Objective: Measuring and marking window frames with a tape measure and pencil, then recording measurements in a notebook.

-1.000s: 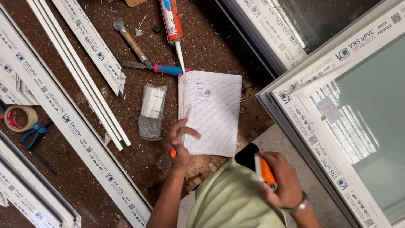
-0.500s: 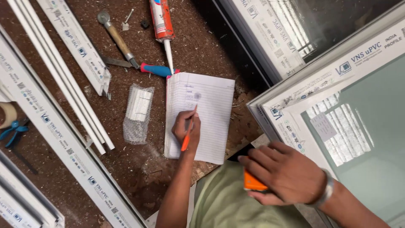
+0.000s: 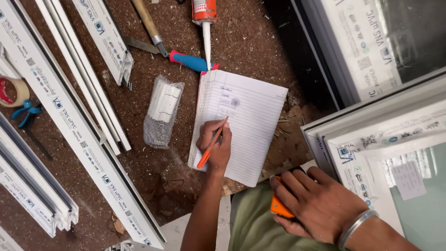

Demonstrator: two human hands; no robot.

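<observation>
Since half a second ago the left hand (image 3: 214, 146) has shifted up the sheet, and the orange pen (image 3: 211, 144) now meets the ruled lines just below the last written row. Fingers and thumb pinch the pen near its tip. The white lined paper notebook (image 3: 246, 123) lies open on the brown, shaving-strewn work surface (image 3: 162, 172), its lower edge reaching past the surface edge towards the person's lap.

The right hand (image 3: 320, 204) curls its fingers over an orange tape measure case (image 3: 280, 207), pressed against the green garment.

Risks noted:
- Nothing pins the notebook, so pen pressure may skid it on the loose shavings.
- The white nozzle of the orange sealant cartridge (image 3: 206, 28) touches the top edge of the notebook; any seepage would smear the page.
- The blue-and-red handled tool (image 3: 190, 60) lies just beside that edge.
- Shavings under the sheet may distort the writing.
</observation>
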